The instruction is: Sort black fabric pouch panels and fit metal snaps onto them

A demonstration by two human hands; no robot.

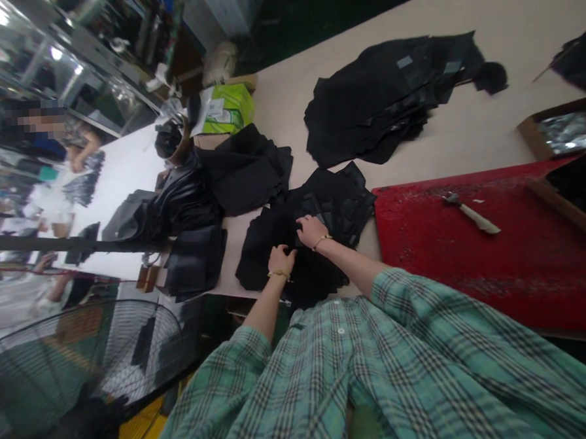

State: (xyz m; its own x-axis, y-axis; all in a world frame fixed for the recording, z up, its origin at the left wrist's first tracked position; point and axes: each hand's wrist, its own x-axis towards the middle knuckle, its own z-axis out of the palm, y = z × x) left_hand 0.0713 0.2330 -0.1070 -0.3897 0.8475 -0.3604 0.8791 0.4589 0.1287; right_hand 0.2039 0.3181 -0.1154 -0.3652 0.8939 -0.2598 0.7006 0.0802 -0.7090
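Note:
A heap of black cut fabric pieces [336, 201] lies at the near edge of a long beige table [465, 138]. My left hand [280, 257] rests on the heap's near side with its fingers curled into the cloth. My right hand [311, 230] sits just beyond it, fingers closed on a black fabric piece at the top of the heap. Both wrists wear thin gold bracelets. My green plaid sleeves fill the bottom of the view.
A larger black fabric stack [389, 96] lies farther back. More black pieces and a shiny black bag [184, 199] sit left. A green box [225, 108], a red mat [495, 248] with a hammer [472, 213], cardboard trays [561, 130] and a fan [79, 362] surround them. A person stands far left.

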